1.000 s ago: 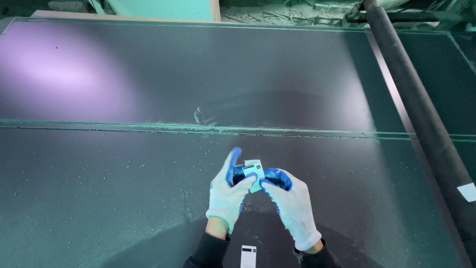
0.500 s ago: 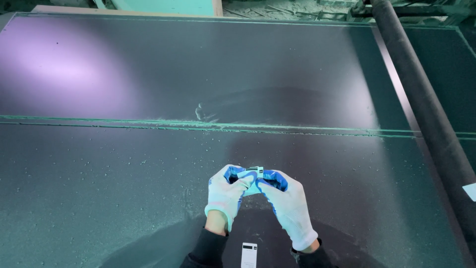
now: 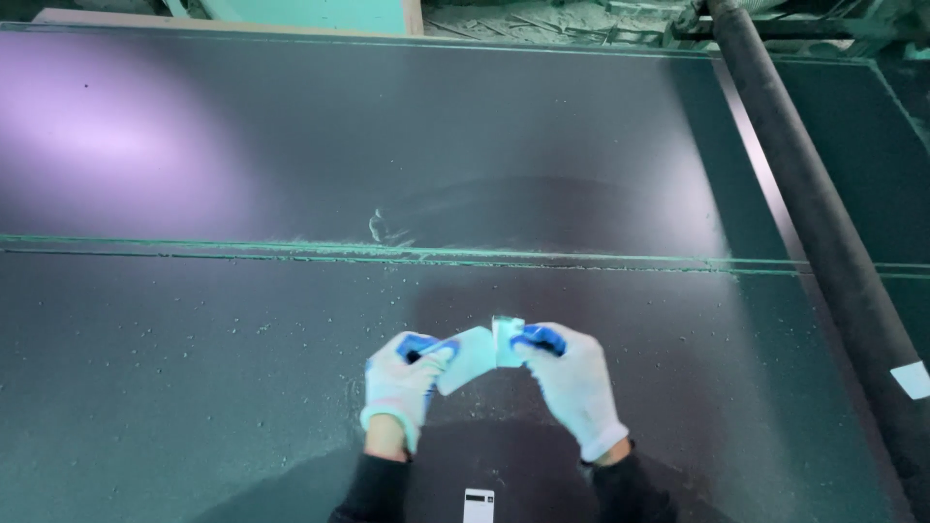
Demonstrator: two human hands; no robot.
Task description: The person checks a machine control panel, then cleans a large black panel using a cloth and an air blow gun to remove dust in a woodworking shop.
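Both my hands wear white gloves with blue fingertips and are held low over a large dark board (image 3: 291,387). My left hand (image 3: 402,383) pinches one end of a small pale sheet (image 3: 467,354), which looks like a label or its backing. My right hand (image 3: 572,378) pinches a smaller shiny piece (image 3: 505,339) at the sheet's right end. The two pieces touch or overlap between my hands; I cannot tell whether they are joined.
A green-edged seam (image 3: 465,257) runs across between the near board and a second dark board (image 3: 387,145) beyond. A thick dark roller pipe (image 3: 814,213) slants down the right side. A white tag (image 3: 913,380) lies at the right, another small white label (image 3: 479,505) near my wrists.
My hands have moved apart, and the small pale piece that was bunched between the fingertips is now drawn out into a wider sheet held at both ends.
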